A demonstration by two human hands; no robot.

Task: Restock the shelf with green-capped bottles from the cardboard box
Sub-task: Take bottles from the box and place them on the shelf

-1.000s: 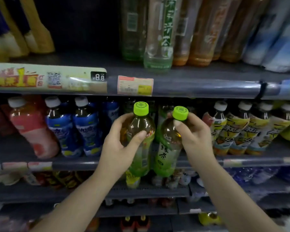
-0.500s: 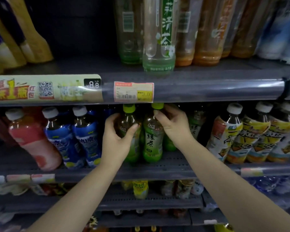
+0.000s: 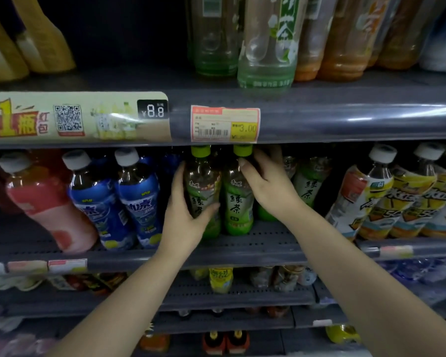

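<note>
Head view: hands grip shelved bottles.

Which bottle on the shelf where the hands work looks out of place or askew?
The red-labelled bottle at the left end of the middle shelf looks tilted, its white cap toward the left; wide-angle distortion may add to this. The two green-capped bottles, held by the left hand and right hand, stand upright.

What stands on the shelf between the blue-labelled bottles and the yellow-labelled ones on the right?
The head view shows green-capped bottles there, two gripped by the left hand and right hand, more behind.
</note>
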